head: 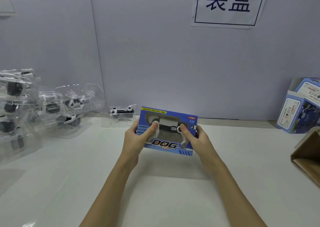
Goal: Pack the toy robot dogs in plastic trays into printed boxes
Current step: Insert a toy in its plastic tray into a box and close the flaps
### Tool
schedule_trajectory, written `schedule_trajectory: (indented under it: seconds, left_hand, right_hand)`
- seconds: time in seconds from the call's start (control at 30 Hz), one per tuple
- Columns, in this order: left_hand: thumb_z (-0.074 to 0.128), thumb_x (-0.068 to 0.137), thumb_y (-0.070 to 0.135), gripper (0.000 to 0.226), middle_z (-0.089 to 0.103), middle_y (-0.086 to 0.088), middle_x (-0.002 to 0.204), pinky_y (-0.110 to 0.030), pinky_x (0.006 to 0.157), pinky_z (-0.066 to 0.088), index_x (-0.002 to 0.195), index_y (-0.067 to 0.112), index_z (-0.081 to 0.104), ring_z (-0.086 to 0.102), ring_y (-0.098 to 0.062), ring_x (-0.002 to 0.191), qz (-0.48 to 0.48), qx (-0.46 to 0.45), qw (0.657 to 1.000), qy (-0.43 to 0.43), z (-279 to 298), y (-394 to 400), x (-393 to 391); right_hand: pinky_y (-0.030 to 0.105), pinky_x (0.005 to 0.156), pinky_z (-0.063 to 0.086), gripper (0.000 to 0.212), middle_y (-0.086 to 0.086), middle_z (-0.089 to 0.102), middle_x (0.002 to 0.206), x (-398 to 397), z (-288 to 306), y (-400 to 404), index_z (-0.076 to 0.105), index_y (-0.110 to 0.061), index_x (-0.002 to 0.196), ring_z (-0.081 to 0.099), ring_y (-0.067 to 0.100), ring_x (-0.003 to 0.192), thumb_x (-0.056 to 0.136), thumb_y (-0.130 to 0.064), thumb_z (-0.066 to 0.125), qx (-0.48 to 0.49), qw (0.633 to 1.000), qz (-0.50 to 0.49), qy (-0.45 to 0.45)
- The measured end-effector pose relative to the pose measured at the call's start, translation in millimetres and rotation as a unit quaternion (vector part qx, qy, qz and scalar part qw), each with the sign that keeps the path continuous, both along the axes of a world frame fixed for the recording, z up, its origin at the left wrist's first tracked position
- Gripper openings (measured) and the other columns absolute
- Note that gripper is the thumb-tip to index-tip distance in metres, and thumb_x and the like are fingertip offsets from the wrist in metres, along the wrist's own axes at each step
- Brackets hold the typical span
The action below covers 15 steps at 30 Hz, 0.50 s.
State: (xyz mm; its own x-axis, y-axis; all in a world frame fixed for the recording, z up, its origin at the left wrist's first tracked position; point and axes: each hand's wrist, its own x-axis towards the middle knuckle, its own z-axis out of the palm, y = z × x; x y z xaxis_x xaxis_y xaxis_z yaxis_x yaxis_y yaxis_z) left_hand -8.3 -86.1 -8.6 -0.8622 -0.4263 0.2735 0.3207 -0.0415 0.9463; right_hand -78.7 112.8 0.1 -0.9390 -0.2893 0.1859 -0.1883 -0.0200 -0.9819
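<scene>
- Printed box (pixel 168 131), blue, with a clear window, is held just above the white table (pixel 173 200) near its far edge; a toy robot dog (pixel 167 125) shows through the window, so this unit looks loaded.
- Left hand (pixel 138 136) grips the box's left end, thumb laid on the window face; the other fingers go behind the box and are hidden.
- Right hand (pixel 195 136) grips the right end the same way, thumb on the window.
- Stack of trayed dogs (pixel 26 109) waits at far left; one single tray (pixel 122 115) stands just beyond the held box.
- More printed boxes (pixel 299 105) lean at far right, with a brown carton (pixel 308 157) nearer.
- Risk: whether the end flaps are tucked cannot be told; if one is loose, tilting the box could let the tray slide out.
- Risk: thumb pressure on the thin window could dent it or shift the dog inside.
- Risk: the single tray is close behind; pushing the box forward could knock it.
</scene>
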Motion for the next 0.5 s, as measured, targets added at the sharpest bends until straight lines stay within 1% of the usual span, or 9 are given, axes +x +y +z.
schedule_trajectory:
  seconds: [0.1, 0.17, 0.2, 0.23, 0.3, 0.33, 0.4, 0.43, 0.5]
  left_hand:
    - [0.093, 0.067, 0.053, 0.053, 0.08, -0.005, 0.104, -0.025, 0.071, 0.061, 0.111, 0.028, 0.078, 0.078, -0.029, 0.094, -0.013, -0.013, 1.0, -0.01, 3, -6, 3]
    - [0.096, 0.059, 0.049, 0.07, 0.079, -0.006, 0.107, -0.035, 0.075, 0.063, 0.123, 0.03, 0.073, 0.077, -0.032, 0.096, 0.001, 0.009, 1.0, -0.022, 0, -17, 6]
    - [0.096, 0.056, 0.047, 0.082, 0.079, -0.006, 0.11, -0.041, 0.079, 0.063, 0.131, 0.032, 0.067, 0.078, -0.031, 0.096, 0.013, 0.029, 0.999, -0.024, 0, -19, 6]
    - [0.097, 0.056, 0.047, 0.09, 0.078, -0.006, 0.113, -0.044, 0.082, 0.062, 0.137, 0.032, 0.061, 0.077, -0.031, 0.096, 0.024, 0.049, 0.998, -0.025, 1, -19, 5]
    - [0.094, 0.065, 0.055, 0.088, 0.076, -0.007, 0.119, -0.047, 0.089, 0.058, 0.14, 0.027, 0.058, 0.076, -0.028, 0.101, 0.043, 0.08, 0.996, -0.015, 3, -14, 2]
    - [0.085, 0.072, 0.062, 0.082, 0.074, -0.006, 0.121, -0.048, 0.093, 0.056, 0.139, 0.024, 0.059, 0.073, -0.026, 0.106, 0.056, 0.097, 0.994, -0.008, 4, -11, 0]
    - [0.059, 0.082, 0.074, 0.074, 0.07, -0.003, 0.123, -0.046, 0.096, 0.05, 0.134, 0.022, 0.064, 0.066, -0.024, 0.114, 0.08, 0.139, 0.987, 0.004, 6, -10, 0]
    - [0.051, 0.086, 0.077, 0.07, 0.069, -0.003, 0.123, -0.045, 0.094, 0.05, 0.129, 0.024, 0.067, 0.065, -0.024, 0.114, 0.086, 0.155, 0.984, 0.005, 7, -11, 0]
    - [0.046, 0.094, 0.075, 0.061, 0.07, -0.004, 0.12, -0.042, 0.089, 0.051, 0.117, 0.025, 0.073, 0.066, -0.025, 0.108, 0.083, 0.17, 0.982, -0.002, 7, -16, 2]
  right_hand:
    - [0.026, 0.072, 0.059, 0.06, 0.002, 0.078, 0.111, -3, 7, 20, 0.061, -0.022, 0.128, 0.077, 0.02, 0.096, 0.085, -0.062, 0.07, 0.021, 0.996, 0.071, -0.056]
    - [0.034, 0.076, 0.062, 0.059, 0.008, 0.078, 0.111, -2, 7, 30, 0.062, -0.021, 0.13, 0.077, 0.026, 0.098, 0.086, -0.058, 0.075, 0.075, 0.986, 0.131, -0.075]
    - [0.038, 0.077, 0.063, 0.058, 0.011, 0.078, 0.11, -1, 7, 35, 0.062, -0.02, 0.13, 0.077, 0.029, 0.099, 0.087, -0.056, 0.076, 0.099, 0.98, 0.153, -0.086]
    - [0.04, 0.078, 0.064, 0.06, 0.012, 0.078, 0.109, 1, 7, 41, 0.062, -0.017, 0.129, 0.077, 0.031, 0.099, 0.086, -0.055, 0.077, 0.108, 0.977, 0.161, -0.094]
    - [0.04, 0.077, 0.064, 0.066, 0.014, 0.078, 0.105, 4, 13, 48, 0.063, -0.009, 0.125, 0.077, 0.032, 0.096, 0.082, -0.056, 0.082, 0.092, 0.981, 0.137, -0.097]
    - [0.04, 0.076, 0.064, 0.069, 0.017, 0.078, 0.104, 4, 18, 52, 0.066, -0.005, 0.122, 0.077, 0.032, 0.093, 0.08, -0.057, 0.083, 0.059, 0.987, 0.115, -0.097]
    - [0.038, 0.073, 0.064, 0.067, 0.019, 0.076, 0.097, 5, 31, 58, 0.072, 0.002, 0.11, 0.077, 0.033, 0.086, 0.077, -0.055, 0.086, -0.07, 0.991, 0.049, -0.099]
    - [0.037, 0.073, 0.063, 0.061, 0.019, 0.074, 0.091, 4, 38, 61, 0.073, 0.003, 0.1, 0.076, 0.032, 0.083, 0.077, -0.052, 0.087, -0.156, 0.983, 0.004, -0.094]
    - [0.036, 0.074, 0.063, 0.051, 0.016, 0.069, 0.081, 2, 53, 73, 0.067, 0.001, 0.087, 0.076, 0.029, 0.083, 0.076, -0.046, 0.086, -0.318, 0.941, -0.108, -0.052]
